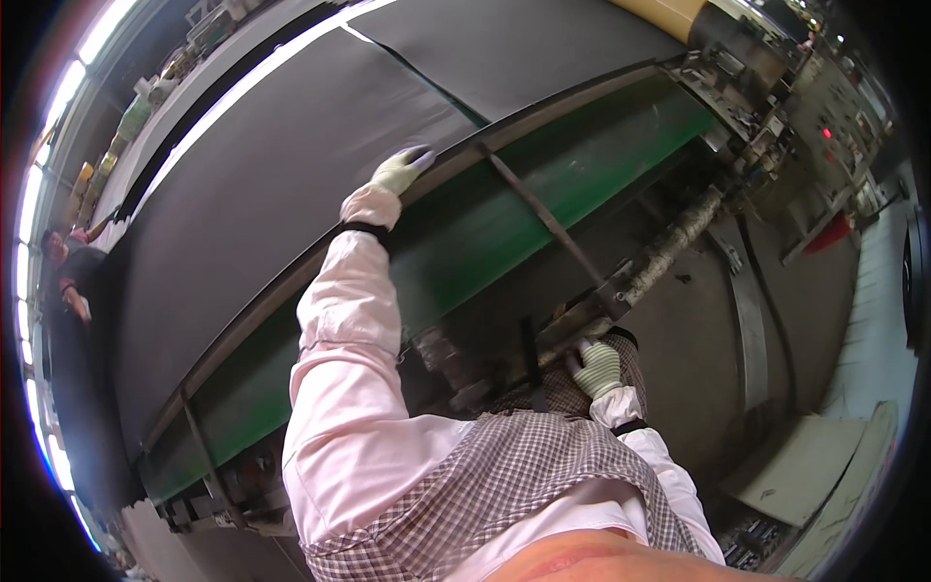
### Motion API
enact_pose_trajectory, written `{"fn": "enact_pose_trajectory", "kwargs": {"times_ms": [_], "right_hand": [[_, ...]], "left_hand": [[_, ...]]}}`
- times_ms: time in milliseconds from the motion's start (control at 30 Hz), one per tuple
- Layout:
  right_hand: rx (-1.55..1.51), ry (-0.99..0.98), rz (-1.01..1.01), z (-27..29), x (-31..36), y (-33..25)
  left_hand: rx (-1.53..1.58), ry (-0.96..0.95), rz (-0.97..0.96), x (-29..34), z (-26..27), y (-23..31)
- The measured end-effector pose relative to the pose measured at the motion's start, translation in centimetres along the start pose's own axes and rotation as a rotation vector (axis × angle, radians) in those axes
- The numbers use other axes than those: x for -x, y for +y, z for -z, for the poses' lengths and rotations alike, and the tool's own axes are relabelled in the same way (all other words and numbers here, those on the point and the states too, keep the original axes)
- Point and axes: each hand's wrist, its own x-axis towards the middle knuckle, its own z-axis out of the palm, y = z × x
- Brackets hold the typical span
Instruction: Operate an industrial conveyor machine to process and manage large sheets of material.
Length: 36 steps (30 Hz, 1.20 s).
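My left hand (401,172), in a pale knitted glove with darker fingertips, is stretched out to the near edge of a wide dark conveyor belt (281,184). Its fingers lie along the edge rail with nothing visible in them. Lower down, my right hand (594,368), in a similar striped glove, hangs by the checked cloth over my thigh. The thumb stands apart from the loosely bent fingers, and no object shows in it. A dark sheet lies on the belt, and a narrow gap strip (417,76) crosses it near the far side.
Beneath the belt edge runs a green panel (475,242) with a slanting metal bar (543,209). A pale, wrapped-looking roller (674,242) sits below it. Machinery (766,107) stands at the right, with a beige panel (810,466) nearby. Another person (78,267) stands at the far left.
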Motion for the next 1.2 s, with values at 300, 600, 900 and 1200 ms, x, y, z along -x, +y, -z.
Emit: {"fn": "enact_pose_trajectory", "kwargs": {"times_ms": [300,600,900,1200], "right_hand": [[-0.005,0.019,-0.024,0.8,0.2,-0.4],[0.042,-0.020,-0.030,1.4,0.1,-1.2],[-0.200,0.122,-0.136,5.3,2.8,4.1],[-0.082,-0.196,-0.619,7.1,6.2,20.5]], "left_hand": [[-0.398,0.406,0.975,18.2,11.7,-14.0],[-0.470,0.192,0.466,13.6,7.0,-8.9],[-0.417,0.029,0.328,3.8,1.9,-2.9],[-0.060,0.069,0.398,-6.5,-4.5,0.9]]}}
